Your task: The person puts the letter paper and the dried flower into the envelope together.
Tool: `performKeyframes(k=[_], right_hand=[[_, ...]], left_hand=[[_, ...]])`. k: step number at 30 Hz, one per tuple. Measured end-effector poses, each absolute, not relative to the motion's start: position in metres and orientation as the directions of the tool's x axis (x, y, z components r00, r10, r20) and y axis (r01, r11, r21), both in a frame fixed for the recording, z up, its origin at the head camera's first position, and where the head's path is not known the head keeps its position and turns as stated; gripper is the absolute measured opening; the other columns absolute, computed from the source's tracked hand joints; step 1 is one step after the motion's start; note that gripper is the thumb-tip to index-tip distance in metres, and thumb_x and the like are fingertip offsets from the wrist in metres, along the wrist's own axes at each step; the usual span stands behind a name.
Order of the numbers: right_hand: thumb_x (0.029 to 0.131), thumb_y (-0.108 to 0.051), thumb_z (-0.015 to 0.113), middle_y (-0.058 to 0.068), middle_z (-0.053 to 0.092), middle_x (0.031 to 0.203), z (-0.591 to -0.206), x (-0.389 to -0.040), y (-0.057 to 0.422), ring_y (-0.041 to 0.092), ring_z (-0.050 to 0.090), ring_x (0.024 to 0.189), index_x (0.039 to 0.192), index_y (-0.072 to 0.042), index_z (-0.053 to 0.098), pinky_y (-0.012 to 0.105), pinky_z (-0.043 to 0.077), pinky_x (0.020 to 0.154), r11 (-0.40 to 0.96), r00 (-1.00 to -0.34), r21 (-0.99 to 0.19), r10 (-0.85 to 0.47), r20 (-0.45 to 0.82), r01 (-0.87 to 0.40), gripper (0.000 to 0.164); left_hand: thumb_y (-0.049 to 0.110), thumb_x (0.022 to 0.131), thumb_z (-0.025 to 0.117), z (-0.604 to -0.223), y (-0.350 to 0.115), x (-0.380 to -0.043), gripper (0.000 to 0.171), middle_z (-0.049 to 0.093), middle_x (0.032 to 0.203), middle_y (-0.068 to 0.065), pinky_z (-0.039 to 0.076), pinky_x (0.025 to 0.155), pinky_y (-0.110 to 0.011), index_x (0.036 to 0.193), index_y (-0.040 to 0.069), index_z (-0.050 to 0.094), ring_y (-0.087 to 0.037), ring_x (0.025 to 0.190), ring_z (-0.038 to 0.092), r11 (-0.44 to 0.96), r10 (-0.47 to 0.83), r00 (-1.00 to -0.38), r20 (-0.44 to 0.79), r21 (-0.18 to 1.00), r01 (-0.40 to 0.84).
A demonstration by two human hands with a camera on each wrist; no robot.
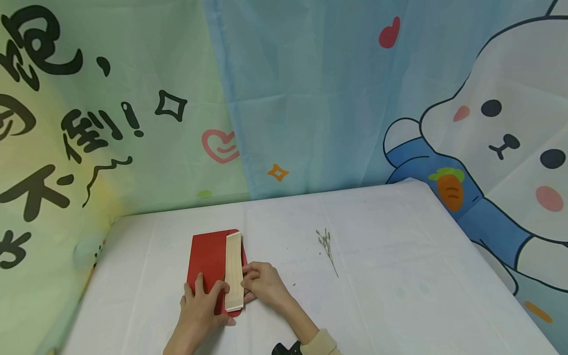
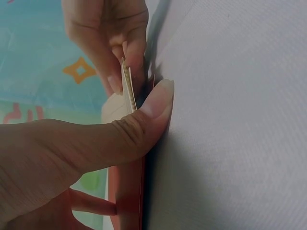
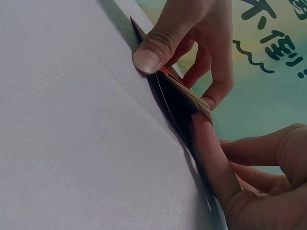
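Note:
A red-covered notebook (image 1: 208, 256) lies on the white table, with a narrow band of cream pages (image 1: 233, 271) showing along its right side. My left hand (image 1: 199, 308) is at its lower part: fingers rest on the red cover while the thumb (image 2: 151, 108) grips the bottom edge. From the right side, my right hand (image 1: 264, 283) holds the cream pages between thumb and fingers. The page edges (image 2: 127, 88) stand slightly apart in the left wrist view. Seen from the right wrist, a dark gap lies under the raised pages (image 3: 184, 91). Some right fingertips are hidden behind them.
A dried flower sprig (image 1: 327, 249) lies on the white tablecloth (image 1: 399, 276) to the right of the notebook, with small crumbs nearby. Behind the table hangs a printed cloth (image 1: 310, 98). A black wrist device (image 1: 286, 349) shows by the right sleeve.

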State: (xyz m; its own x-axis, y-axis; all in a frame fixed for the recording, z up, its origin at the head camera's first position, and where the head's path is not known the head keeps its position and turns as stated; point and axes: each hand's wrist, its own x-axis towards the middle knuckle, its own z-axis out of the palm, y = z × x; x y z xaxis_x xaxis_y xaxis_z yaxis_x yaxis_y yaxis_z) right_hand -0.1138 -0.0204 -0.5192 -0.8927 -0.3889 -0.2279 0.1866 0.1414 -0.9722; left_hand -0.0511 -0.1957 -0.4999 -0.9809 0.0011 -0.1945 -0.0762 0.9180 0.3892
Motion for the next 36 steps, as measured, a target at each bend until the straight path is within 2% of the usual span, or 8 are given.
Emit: performKeyframes(k=[7, 17, 26, 36], right_hand=[[0.088, 0.009, 0.068, 0.013, 0.072, 0.081, -0.5165, -0.1136, -0.0225, 0.017, 0.068, 0.063, 0.116, 0.011, 0.064, 0.031, 0.06, 0.055, 0.18, -0.901, -0.972, -0.379, -0.21, 0.15, 0.029], [0.088, 0.009, 0.069, 0.015, 0.073, 0.083, -0.518, -0.1117, -0.0244, 0.023, 0.072, 0.064, 0.118, 0.012, 0.065, 0.032, 0.06, 0.055, 0.2, -0.91, -0.973, -0.372, -0.185, 0.116, 0.031], [0.086, 0.009, 0.071, 0.014, 0.074, 0.081, -0.5176, -0.1111, -0.0261, 0.016, 0.069, 0.062, 0.114, 0.012, 0.068, 0.028, 0.059, 0.053, 0.239, -0.925, -0.968, -0.346, -0.16, 0.078, 0.028], [0.087, 0.01, 0.067, 0.016, 0.073, 0.079, -0.519, -0.1116, -0.0275, 0.014, 0.067, 0.056, 0.106, 0.01, 0.068, 0.03, 0.059, 0.051, 0.178, -0.918, -0.975, -0.35, -0.187, 0.131, 0.019]], left_hand=[[0.034, 0.062, 0.098, -0.5006, -0.196, -0.0514, 0.065, 0.033, 0.147, -0.042, 0.035, 0.101, -0.078, 0.111, 0.022, 0.057, -0.07, 0.129, 0.028, 0.919, 0.003, -0.981, -0.193, 0.386, -0.073], [0.032, 0.063, 0.098, -0.5001, -0.1946, -0.0521, 0.064, 0.033, 0.147, -0.042, 0.035, 0.102, -0.077, 0.111, 0.022, 0.056, -0.069, 0.128, 0.028, 0.92, -0.013, -0.975, -0.221, 0.378, -0.098], [0.033, 0.064, 0.097, -0.5, -0.194, -0.0517, 0.063, 0.034, 0.147, -0.041, 0.035, 0.102, -0.078, 0.112, 0.022, 0.057, -0.068, 0.129, 0.028, 0.919, -0.008, -0.978, -0.207, 0.384, -0.089], [0.031, 0.065, 0.097, -0.5004, -0.1937, -0.0538, 0.061, 0.032, 0.147, -0.04, 0.034, 0.105, -0.076, 0.11, 0.022, 0.056, -0.068, 0.13, 0.026, 0.918, -0.027, -0.97, -0.241, 0.377, -0.12]])
